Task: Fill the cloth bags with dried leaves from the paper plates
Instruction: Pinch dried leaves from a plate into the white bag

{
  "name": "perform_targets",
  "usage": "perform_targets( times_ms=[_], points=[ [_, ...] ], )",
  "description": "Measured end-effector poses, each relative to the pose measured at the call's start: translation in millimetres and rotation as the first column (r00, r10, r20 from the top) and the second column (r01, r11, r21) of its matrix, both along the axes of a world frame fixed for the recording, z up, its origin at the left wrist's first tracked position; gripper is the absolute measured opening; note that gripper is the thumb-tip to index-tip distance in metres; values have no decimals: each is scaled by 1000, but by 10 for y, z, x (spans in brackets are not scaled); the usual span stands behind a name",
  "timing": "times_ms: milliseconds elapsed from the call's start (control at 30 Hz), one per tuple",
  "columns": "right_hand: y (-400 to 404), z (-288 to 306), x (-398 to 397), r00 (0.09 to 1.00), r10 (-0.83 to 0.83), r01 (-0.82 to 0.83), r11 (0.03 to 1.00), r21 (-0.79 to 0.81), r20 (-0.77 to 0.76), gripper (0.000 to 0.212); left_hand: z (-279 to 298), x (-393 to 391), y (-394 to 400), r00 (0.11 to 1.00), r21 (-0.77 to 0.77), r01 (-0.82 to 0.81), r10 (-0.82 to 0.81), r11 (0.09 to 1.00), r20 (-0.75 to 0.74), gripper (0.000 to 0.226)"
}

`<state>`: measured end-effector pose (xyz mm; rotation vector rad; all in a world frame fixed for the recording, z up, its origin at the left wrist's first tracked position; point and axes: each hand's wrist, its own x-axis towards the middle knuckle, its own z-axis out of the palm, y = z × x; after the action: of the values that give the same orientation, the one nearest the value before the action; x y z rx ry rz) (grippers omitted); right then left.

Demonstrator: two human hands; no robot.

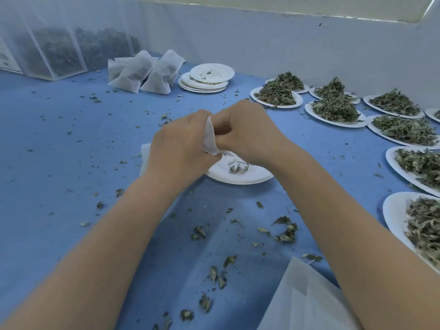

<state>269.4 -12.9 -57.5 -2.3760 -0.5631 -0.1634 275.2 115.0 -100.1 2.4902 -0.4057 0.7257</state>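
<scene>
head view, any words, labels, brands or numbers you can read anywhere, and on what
None can be read.
Cloth bag gripped by left hand and right hand: plain white, no print.
Filled bags and paper plates: no print visible.
White object at the far left edge: faint dark marks, too small and blurred to read.

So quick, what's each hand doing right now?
Left hand: grips the white bag.
Right hand: pinches the same bag at its opening.
</scene>
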Motion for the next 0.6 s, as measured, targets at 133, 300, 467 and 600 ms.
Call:
perform_targets(
  times_ms=[133,300,467,600],
  points=[
    [30,2,-25,988,81,-87,995,-40,-130,38,23,-44,-19,999,-54,8,-6,999,34,42],
    [-68,35,-7,976,131,-135,991,-11,-172,24,45,-15,46,995,16,96,-97,995,21,63],
    [-159,51,42,995,60,-43,978,205,-78,24,39,88,288,1000,39,-9,10,999,-22,58],
    [-191,-5,84,999,-32,44,923,382,-39,22,34,129,408,996,30,-55,56,998,-62,55]
  ],
)
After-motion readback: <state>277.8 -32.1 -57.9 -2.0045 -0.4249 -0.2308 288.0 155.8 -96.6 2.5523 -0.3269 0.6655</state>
